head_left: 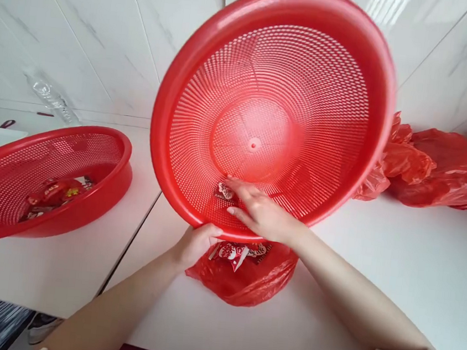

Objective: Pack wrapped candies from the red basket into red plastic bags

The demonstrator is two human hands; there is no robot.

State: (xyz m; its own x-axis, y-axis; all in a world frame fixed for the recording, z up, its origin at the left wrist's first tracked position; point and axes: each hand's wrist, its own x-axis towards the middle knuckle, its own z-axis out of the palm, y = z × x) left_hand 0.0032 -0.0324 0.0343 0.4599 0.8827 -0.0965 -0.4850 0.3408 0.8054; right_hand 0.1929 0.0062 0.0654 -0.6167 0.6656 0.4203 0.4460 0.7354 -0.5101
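A large red perforated plastic basket [284, 8] is tilted with its open mouth facing me. My left hand [195, 244] grips its lower rim, thumb over the edge and the other fingers mostly hidden. Inside the basket, my right hand [257, 208] has its fingers stretched out along the lower wall. A small brown wrapped packet [224, 191] lies at those fingertips; whether they touch it I cannot tell. Below the rim sits a red plastic bag [242, 290], with red and brown printed packets [234, 251] showing at its mouth.
On the left, a second red basket [111, 184] stands tilted with several wrapped packets [58, 193] in it. A clear plastic bottle [52, 97] lies by the tiled wall. More red plastic bags [451, 170] are at the right on the white table [424, 262]. A dark seam crosses the tabletop.
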